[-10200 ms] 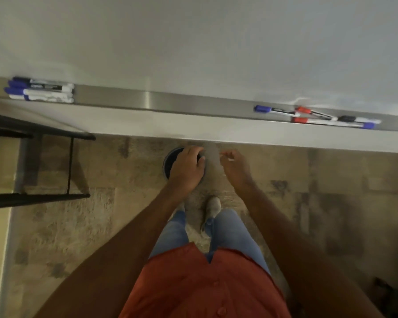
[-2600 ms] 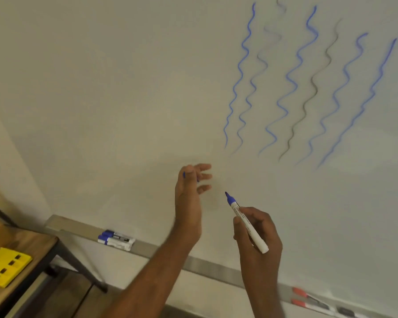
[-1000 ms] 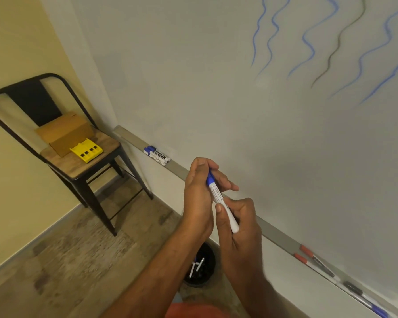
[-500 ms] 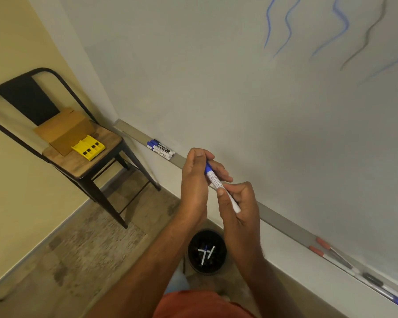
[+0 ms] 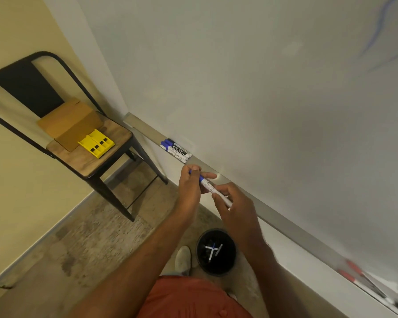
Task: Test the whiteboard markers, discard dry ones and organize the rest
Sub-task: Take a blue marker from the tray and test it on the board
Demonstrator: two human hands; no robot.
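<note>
A white marker with a blue cap (image 5: 210,188) is held between both hands just below the metal tray (image 5: 274,216). My left hand (image 5: 190,190) pinches its blue capped end. My right hand (image 5: 236,207) grips the white barrel. Three blue-capped markers (image 5: 176,150) lie side by side on the tray's left part. Red markers (image 5: 354,271) lie blurred at the tray's far right. The whiteboard (image 5: 262,88) carries blue wavy lines at its top right.
A black bin (image 5: 216,252) with several discarded markers stands on the floor under my hands, beside my shoe (image 5: 183,260). A black metal chair (image 5: 62,125) at the left holds a cardboard box (image 5: 69,122) and a yellow holder (image 5: 96,143).
My view has swung left and down, so the wavy lines have nearly left the frame. Both hands have carried the capped marker toward the three markers on the tray.
</note>
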